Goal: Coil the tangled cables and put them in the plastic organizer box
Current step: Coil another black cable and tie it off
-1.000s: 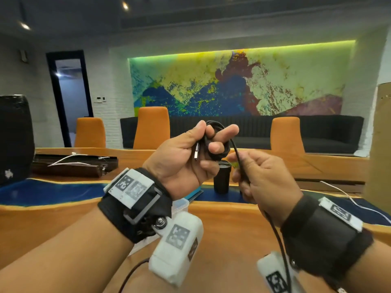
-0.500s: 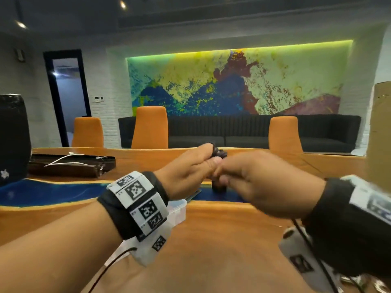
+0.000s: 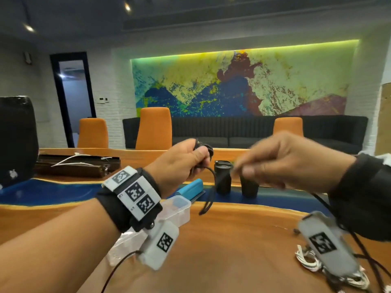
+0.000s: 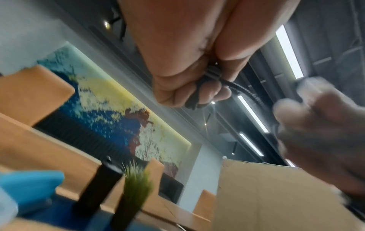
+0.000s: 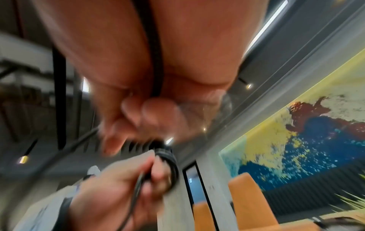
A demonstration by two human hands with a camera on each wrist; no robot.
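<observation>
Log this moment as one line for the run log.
left hand: grips coiled black cable | right hand: blurred, grip unclear | organizer box: on table | white cable: uncoiled on table

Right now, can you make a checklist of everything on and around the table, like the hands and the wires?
Surface: wooden table with a blue strip across it.
Job's things: clear plastic organizer box, partly hidden behind the left wrist; small black cable coil.
Clutter: two dark cups, a blue case, a dark tray holding white wires.
Grippers: left hand grips the coil; right hand is blurred, fingers curled, grip unclear.
Cables: a black cable tail hangs from the coil; white cable bundle lies near the right wrist.
Surroundings: orange chairs, dark sofa, colourful mural.
</observation>
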